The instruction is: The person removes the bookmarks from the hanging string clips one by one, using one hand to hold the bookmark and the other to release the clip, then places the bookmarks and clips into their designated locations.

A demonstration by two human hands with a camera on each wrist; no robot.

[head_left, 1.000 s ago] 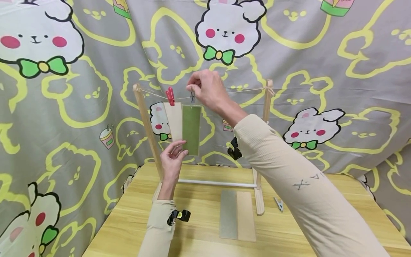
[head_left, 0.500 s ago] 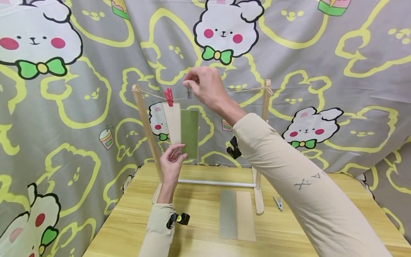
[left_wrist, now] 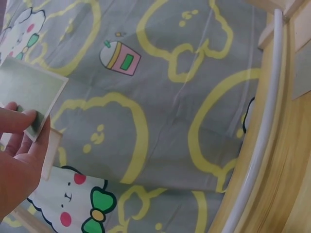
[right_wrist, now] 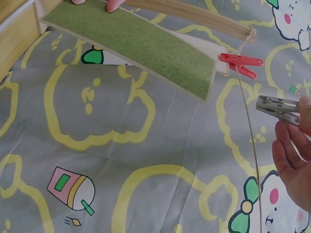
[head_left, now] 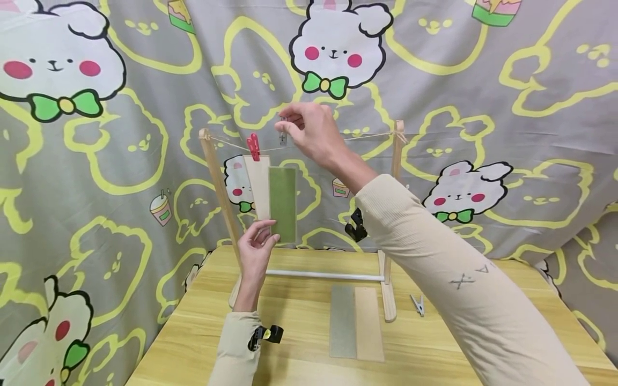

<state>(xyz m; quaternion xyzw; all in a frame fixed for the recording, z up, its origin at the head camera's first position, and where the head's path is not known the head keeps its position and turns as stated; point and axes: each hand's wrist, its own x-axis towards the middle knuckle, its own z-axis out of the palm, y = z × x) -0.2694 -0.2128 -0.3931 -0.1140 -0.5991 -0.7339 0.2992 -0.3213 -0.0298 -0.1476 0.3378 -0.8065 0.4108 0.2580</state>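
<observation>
A green rectangular card (head_left: pixel 282 201) hangs upright from my left hand (head_left: pixel 255 249), which pinches it between thumb and fingers at its lower left edge. The card's top lies a little below the string (right_wrist: pixel 249 131). Just above the string, my right hand (head_left: pixel 313 131) pinches a grey clothespin (right_wrist: pixel 278 109) by its handle end; in the right wrist view its nose stands apart from the string. To the left, a red clothespin (head_left: pixel 253 147) holds a cream card (head_left: pixel 257 177) on the string, partly behind the green card. The left wrist view shows only the green card's corner.
The string runs between two wooden posts (head_left: pixel 219 187), joined low down by a white rod (head_left: pixel 323 275). On the table (head_left: pixel 299 332) lie a grey card (head_left: pixel 343 321), a beige card (head_left: pixel 369 324) and a second grey clothespin (head_left: pixel 417 305). A patterned curtain (head_left: pixel 434 107) hangs behind.
The green card has come down and slightly left with my left hand, widening the gap below the string. My right hand has shifted slightly left, and its clothespin now sits higher, above the string.
</observation>
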